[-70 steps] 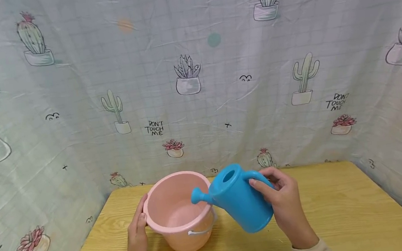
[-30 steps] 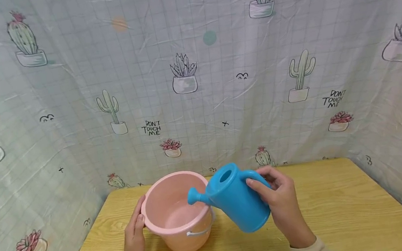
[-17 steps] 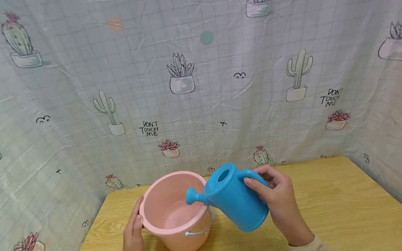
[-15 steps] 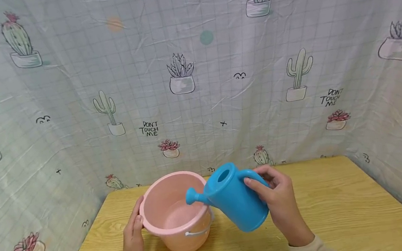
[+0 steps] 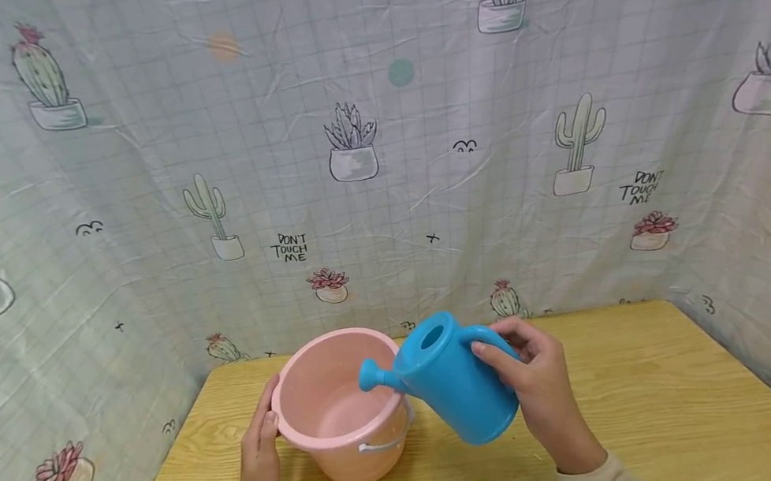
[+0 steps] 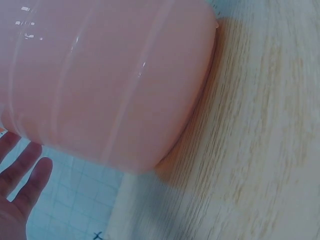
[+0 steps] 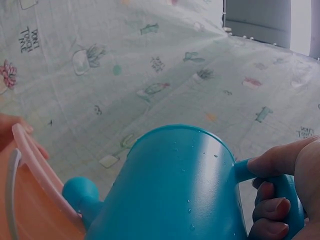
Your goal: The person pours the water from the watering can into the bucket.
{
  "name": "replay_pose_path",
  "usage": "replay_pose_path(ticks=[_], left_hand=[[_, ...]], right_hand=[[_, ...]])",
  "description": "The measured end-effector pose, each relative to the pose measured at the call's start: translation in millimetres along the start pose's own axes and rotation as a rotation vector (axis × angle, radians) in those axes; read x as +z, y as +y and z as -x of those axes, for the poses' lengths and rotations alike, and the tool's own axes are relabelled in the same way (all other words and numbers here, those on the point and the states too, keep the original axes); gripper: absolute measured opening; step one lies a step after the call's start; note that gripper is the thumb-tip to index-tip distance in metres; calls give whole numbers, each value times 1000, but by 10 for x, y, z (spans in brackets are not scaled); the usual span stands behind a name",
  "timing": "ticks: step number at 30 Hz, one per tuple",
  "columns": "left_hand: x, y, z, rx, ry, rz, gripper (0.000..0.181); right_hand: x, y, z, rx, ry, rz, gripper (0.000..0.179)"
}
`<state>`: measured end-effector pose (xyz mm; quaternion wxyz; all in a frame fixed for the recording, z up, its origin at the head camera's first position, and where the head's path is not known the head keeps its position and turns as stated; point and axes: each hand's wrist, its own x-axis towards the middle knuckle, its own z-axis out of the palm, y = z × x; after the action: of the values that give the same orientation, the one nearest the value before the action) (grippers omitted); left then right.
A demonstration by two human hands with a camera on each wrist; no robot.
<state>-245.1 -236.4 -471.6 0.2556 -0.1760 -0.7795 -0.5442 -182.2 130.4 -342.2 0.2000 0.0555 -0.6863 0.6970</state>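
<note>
On the table (image 5: 647,401), the pink bucket (image 5: 354,466) has hardly moved, so the job seems at the same step. Right of the bucket, the blue watering can (image 5: 463,390) is tipped like before, its spout (image 5: 375,374) over the bucket's rim (image 5: 330,442). The right hand (image 5: 535,373) has its fingers clamped on the handle (image 5: 485,333); the left hand (image 5: 260,455), fingers apart, touches the bucket's left side.

Worktop (image 5: 661,399), yellow-brown, wood-grained surface; far edge, both far corners and lengths of both side edges in view, near edge cut off. Directly on it: one bucket (image 5: 356,466), pink, base touching the wood, mouth upward, nearer left edge than right.
</note>
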Motion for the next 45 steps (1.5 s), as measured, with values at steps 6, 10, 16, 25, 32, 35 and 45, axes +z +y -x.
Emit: replay_pose_path(ticks=[6,10,16,25,32,35,45], left_hand=[[-2,41,34,-19,7,-12,46],[5,19,69,-12,8,-5,46],[16,12,43,15,4,-5,47],[18,-11,51,56,17,-9,46],[20,-18,65,65,10,10,46],[13,-22,53,63,6,18,46],[-8,-3,27,70,-13,31,47]], right_hand=[[1,-10,12,3,-8,-15,22],[-8,-11,26,11,-6,1,21],[-31,-19,32,3,1,6,21],[-31,8,48,2,4,-5,22],[-28,20,58,-1,-5,-17,22],[-24,15,50,-2,-8,-22,22],[-10,0,34,16,0,-30,21]])
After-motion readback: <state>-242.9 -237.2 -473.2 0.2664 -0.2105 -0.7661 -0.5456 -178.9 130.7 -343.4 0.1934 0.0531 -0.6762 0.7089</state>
